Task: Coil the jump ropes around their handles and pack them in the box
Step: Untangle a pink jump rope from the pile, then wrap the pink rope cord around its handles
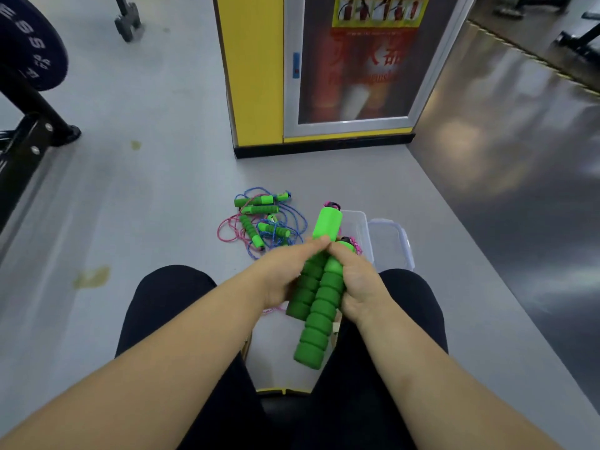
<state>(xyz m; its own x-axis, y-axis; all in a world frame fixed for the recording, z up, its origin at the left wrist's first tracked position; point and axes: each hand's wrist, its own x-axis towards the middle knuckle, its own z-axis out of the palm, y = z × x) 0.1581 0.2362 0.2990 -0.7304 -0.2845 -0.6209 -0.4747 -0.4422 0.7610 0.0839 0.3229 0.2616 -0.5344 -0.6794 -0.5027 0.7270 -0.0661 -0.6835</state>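
Handles (319,297), two green foam ones, sit side by side between the knees; left hand (285,277) and right hand (357,280) both clench them. Foam looks light, soft, grippy; pink cord (356,246) limp. Box (357,228) lies open on the floor beyond; more ropes (259,222) beside it.
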